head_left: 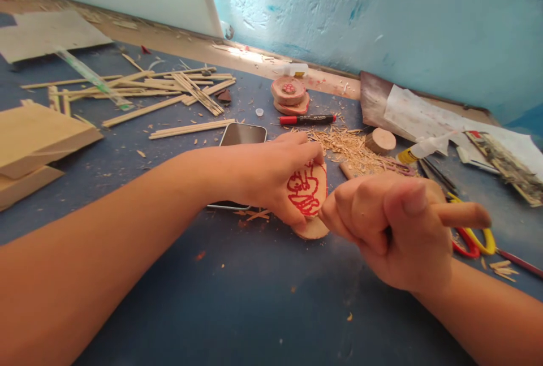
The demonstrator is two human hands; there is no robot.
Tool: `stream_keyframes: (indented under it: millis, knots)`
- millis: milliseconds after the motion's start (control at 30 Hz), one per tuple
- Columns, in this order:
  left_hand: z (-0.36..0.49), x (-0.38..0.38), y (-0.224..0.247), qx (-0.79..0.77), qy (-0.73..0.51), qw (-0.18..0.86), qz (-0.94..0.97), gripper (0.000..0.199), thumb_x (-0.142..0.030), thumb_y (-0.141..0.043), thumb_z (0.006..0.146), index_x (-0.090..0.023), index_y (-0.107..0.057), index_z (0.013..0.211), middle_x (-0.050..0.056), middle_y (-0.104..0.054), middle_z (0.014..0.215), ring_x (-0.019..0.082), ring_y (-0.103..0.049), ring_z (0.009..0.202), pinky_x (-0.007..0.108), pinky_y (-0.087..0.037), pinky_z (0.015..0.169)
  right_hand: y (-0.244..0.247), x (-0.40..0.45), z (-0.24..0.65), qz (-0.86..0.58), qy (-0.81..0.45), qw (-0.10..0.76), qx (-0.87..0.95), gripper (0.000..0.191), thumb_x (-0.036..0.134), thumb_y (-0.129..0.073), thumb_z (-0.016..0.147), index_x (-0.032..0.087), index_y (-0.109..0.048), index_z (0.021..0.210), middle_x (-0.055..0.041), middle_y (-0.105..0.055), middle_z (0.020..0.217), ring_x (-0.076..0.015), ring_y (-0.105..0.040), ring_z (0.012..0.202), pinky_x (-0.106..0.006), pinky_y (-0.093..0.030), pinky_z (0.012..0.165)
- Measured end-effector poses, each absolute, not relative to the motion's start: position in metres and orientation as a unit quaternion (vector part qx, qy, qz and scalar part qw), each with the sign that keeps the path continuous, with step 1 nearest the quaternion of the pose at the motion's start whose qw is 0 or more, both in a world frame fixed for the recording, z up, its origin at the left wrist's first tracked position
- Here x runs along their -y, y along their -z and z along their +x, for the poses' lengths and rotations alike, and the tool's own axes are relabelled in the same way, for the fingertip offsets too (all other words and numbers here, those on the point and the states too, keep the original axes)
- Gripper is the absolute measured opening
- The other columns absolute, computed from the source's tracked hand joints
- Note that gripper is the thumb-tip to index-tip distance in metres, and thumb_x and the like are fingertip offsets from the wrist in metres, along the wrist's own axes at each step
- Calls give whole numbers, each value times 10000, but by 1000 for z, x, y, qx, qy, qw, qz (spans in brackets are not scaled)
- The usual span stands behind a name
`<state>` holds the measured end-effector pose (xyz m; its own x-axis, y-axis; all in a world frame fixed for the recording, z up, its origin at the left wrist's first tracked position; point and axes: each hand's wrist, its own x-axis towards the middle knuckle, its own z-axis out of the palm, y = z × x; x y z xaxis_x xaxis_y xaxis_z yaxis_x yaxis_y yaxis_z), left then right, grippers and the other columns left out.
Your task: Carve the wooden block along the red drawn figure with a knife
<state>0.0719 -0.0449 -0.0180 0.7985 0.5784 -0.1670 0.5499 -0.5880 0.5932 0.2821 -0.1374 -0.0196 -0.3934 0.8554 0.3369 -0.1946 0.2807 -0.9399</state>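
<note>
My left hand [288,176] grips a wood slice [311,188] with a red line drawing on its face, thumb and fingers around its edges. The slice is tilted, with another pale wood slice [313,229] directly below it. Closed in a fist, my right hand [390,224] holds a wooden-handled carving tool [464,215] whose handle end sticks out to the right. Its working tip is hidden by my fingers, which are right at the drawn slice's right edge. Partly behind my left forearm lies a phone [243,133].
Wood shavings [339,148], a red marker [307,120] and stacked wood discs [289,93] lie beyond my hands. To the right are a small wood block [380,141], a glue bottle [424,148] and scissors [486,236]. Wooden sticks [169,86] and a cardboard piece [38,140] occupy the left.
</note>
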Motion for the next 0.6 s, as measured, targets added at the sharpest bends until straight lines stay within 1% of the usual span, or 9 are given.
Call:
stream_keyframes:
  millis: [100, 267, 367, 500, 600]
  knots:
    - [72, 46, 17, -316, -22, 328, 890, 879, -669, -931, 739, -311, -600, 1470, 113, -592, 1595, 373, -604, 1418, 476, -551, 1170, 16, 139, 282, -272, -532, 481, 642, 729, 589, -569, 1205, 208, -435, 598, 45, -331, 494, -106, -385, 459, -320, -328, 476]
    - [72, 45, 17, -316, -21, 329, 890, 871, -649, -938, 736, -315, -600, 1467, 107, -602, 1580, 368, -600, 1418, 483, -558, 1179, 16, 138, 280, -269, -521, 488, 647, 738, 584, -591, 1192, 202, -435, 579, 42, -350, 485, -98, -379, 445, -310, -319, 461]
    - [72, 45, 19, -317, -24, 329, 889, 863, -634, -940, 737, -322, -595, 1464, 101, -595, 1581, 361, -600, 1416, 467, -557, 1170, 19, 138, 281, -269, -530, 488, 639, 728, 582, -584, 1198, 207, -442, 591, 46, -333, 491, -101, -373, 455, -316, -313, 469]
    - [72, 45, 20, -315, -21, 326, 891, 837, -673, -892, 781, -311, -587, 1471, 102, -577, 1579, 359, -606, 1399, 452, -538, 1159, 24, 141, 283, -258, -533, 485, 643, 685, 548, -529, 1225, 210, -469, 632, 48, -330, 520, -104, -358, 459, -332, -316, 496]
    - [72, 45, 18, -318, -19, 330, 889, 859, -663, -892, 764, -298, -582, 1477, 94, -573, 1540, 352, -622, 1351, 435, -538, 1125, 28, 147, 281, -257, -474, 482, 690, 684, 541, -457, 1257, 208, -449, 659, 48, -356, 559, -110, -379, 479, -338, -341, 526]
